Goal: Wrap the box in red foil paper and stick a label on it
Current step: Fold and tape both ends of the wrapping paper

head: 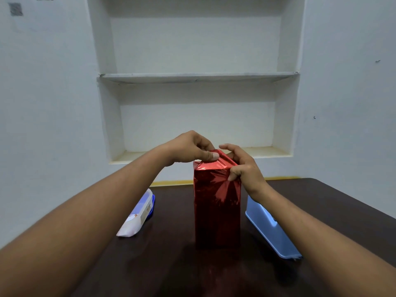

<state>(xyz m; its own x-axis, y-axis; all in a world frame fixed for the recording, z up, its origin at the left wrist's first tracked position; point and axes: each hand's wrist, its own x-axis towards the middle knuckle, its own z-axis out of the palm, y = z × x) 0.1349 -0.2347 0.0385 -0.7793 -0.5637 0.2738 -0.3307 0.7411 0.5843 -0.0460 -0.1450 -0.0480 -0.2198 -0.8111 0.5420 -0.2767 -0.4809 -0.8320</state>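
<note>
1. My left hand [192, 150], centre of frame: fingers curled, thumb pressed flat onto the top fold of the shiny red foil paper [216, 200]. It's pinching the raised flap at the top left of the package.
2. My right hand [244, 168], just right of centre: fingers curled over the top right corner, thumb tucked against the right side face. It grips the foil there. Index finger sits raised above the flap peak, near my left thumb.
3. The two hands are close together over the top, almost meeting; can't tell if they touch.
4. The tall upright rectangular box [217, 228] stands on end mid-frame, slightly below centre. Every face I can see is covered in the foil; none of the box's own surface shows. The foil is creased, with wrinkles fanning out from the upper right where my right hand holds it. The top is folded into a peaked flap.
5. The box stands on a dark brown glossy table [182, 264], which fills the lower part of the frame; a red reflection shows below the box.
6. Left of the box, apart from it: a white plastic container with a blue lid [138, 215], lying tilted on the table.
7. Right of the box, partly behind my right forearm: a light blue plastic tray [272, 234], lying at an angle on the table.
8. Upper frame: white recessed wall shelves [197, 77] in a pale wall.
</note>
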